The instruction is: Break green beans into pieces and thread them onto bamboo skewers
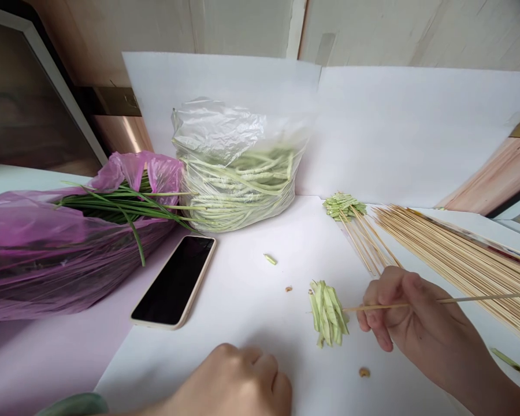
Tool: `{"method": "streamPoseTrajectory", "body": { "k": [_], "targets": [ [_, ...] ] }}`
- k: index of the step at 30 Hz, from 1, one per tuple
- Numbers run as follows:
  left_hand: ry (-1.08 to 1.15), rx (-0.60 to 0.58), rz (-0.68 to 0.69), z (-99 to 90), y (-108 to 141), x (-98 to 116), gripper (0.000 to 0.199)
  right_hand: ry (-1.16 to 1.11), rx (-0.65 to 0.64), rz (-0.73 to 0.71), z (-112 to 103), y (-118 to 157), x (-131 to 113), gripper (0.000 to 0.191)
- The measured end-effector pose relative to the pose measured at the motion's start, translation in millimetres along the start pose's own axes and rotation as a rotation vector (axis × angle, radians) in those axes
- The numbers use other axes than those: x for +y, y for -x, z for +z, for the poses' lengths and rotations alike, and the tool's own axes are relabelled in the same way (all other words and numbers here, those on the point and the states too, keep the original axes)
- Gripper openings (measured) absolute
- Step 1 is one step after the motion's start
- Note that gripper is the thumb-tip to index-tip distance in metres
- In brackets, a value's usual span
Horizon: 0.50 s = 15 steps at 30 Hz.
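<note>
My right hand (409, 309) is closed on a thin wooden skewer (481, 299) whose left end meets a row of short green bean pieces (328, 315) at the white surface. The pieces lie side by side across the skewer. Near the bottom edge, my left hand (242, 381) is curled with its knuckles up, and its fingertips are hidden beneath it. Farther back lie finished-looking skewers with bean pieces (344, 205) at their far ends. A large bundle of bare skewers (455, 248) stretches along the right side.
A clear bag of long beans (242, 185) stands at the back. Left of it is a purple bag (69, 260) with green stalks (112, 202). A phone (173, 283) lies at centre left. Small bean scraps (270, 259) dot the white surface (225, 289).
</note>
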<state>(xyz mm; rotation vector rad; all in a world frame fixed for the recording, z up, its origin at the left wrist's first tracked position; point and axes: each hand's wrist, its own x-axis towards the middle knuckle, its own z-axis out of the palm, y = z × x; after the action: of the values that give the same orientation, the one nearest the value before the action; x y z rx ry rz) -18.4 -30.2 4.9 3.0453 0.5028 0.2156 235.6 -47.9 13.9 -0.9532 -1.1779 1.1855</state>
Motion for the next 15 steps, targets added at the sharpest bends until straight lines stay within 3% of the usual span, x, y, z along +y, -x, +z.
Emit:
{"method": "streamPoseTrajectory", "body": {
  "k": [4,11,15],
  "targets": [
    [0.175,0.06,-0.105,-4.5,-8.0,-4.9,0.014,-0.022,-0.005,0.045,4.0,2.6,4.1,0.041],
    [0.916,0.13,-0.513,-6.6,-16.0,-19.0,0.018,-0.07,-0.05,0.041,13.0,4.4,6.8,0.041],
    [1.315,0.241,-0.615,2.9,-19.1,-23.5,0.027,-0.093,-0.068,0.044,15.1,4.7,11.4,0.039]
  ]
}}
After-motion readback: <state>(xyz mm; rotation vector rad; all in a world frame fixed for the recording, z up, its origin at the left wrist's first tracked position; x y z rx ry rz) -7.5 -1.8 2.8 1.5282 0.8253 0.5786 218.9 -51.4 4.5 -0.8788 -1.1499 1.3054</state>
